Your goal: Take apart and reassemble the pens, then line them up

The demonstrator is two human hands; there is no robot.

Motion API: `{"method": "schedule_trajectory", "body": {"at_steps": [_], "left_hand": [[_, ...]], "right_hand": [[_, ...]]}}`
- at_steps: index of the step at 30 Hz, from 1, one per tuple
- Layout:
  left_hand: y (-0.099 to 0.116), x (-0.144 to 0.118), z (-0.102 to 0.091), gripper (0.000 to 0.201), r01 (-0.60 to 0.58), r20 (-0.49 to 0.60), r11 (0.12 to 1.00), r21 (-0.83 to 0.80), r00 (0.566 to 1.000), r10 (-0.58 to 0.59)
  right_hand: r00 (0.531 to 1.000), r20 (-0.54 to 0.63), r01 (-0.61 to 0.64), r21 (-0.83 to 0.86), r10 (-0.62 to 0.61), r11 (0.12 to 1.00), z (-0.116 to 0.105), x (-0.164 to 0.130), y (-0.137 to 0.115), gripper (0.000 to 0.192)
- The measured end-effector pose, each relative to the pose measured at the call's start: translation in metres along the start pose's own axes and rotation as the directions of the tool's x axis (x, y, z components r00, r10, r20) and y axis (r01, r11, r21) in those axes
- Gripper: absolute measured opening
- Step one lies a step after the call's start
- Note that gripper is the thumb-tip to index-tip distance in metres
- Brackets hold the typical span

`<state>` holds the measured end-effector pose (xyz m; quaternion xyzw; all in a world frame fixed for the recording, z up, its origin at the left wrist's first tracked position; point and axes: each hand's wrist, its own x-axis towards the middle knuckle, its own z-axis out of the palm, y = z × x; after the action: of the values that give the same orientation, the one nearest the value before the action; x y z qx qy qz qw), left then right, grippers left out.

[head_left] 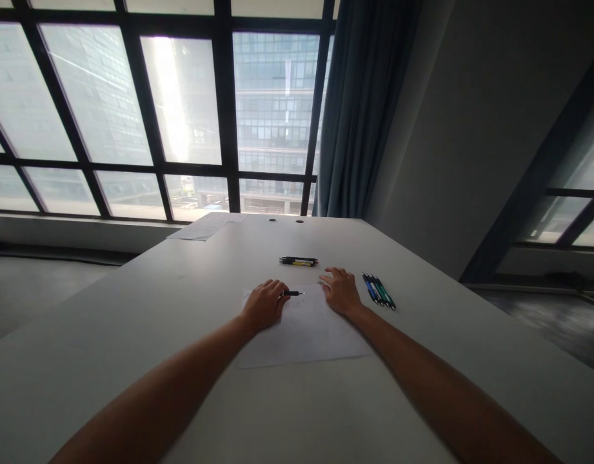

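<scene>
My left hand point(266, 304) is closed around a black pen point(291, 293), whose thin tip points right above a white sheet of paper point(301, 341). On the right part of the sheet rests my right hand point(342, 291), its fingers curved and apart. A tiny light-coloured piece point(320, 282) lies at its fingertips, too small to name; no firm grip on it shows. To the right of this hand, several blue and green pens point(378, 291) lie side by side. Beyond the sheet is a small row of black and yellow pens point(298, 261).
The white table point(180, 322) reaches toward the window. More paper sheets point(204, 227) lie at its far left edge, and two dark round holes point(299, 222) are at the far end. A blue-grey curtain point(364, 116) hangs behind, beside a wall on the right.
</scene>
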<state>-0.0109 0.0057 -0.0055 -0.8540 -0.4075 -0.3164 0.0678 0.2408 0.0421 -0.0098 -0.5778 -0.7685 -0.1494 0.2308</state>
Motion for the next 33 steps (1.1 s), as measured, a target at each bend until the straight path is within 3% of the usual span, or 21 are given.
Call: {"method": "schedule_trajectory", "body": {"at_steps": [5, 12, 20, 33], "left_hand": [[0.002, 0.001, 0.0, 0.01, -0.027, 0.051, 0.999, 0.027, 0.998, 0.026], [0.002, 0.001, -0.002, 0.012, -0.014, 0.082, 0.999, 0.041, 0.997, 0.011], [0.003, 0.002, -0.003, 0.016, 0.129, 0.032, 0.991, 0.049, 0.991, -0.13], [0.003, 0.001, -0.002, 0.013, 0.082, 0.0, 0.997, -0.002, 0.997, -0.082]], "right_hand": [[0.999, 0.037, -0.024, -0.022, 0.025, 0.999, 0.006, 0.0, -0.003, 0.021], [0.999, -0.032, -0.042, 0.01, 0.043, 0.999, -0.005, -0.001, -0.011, 0.011], [0.955, -0.254, 0.231, 0.296, -0.157, 0.927, -0.015, -0.014, -0.047, 0.011], [0.925, -0.295, 0.322, 0.276, -0.239, 0.906, -0.019, -0.016, -0.052, 0.014]]}}
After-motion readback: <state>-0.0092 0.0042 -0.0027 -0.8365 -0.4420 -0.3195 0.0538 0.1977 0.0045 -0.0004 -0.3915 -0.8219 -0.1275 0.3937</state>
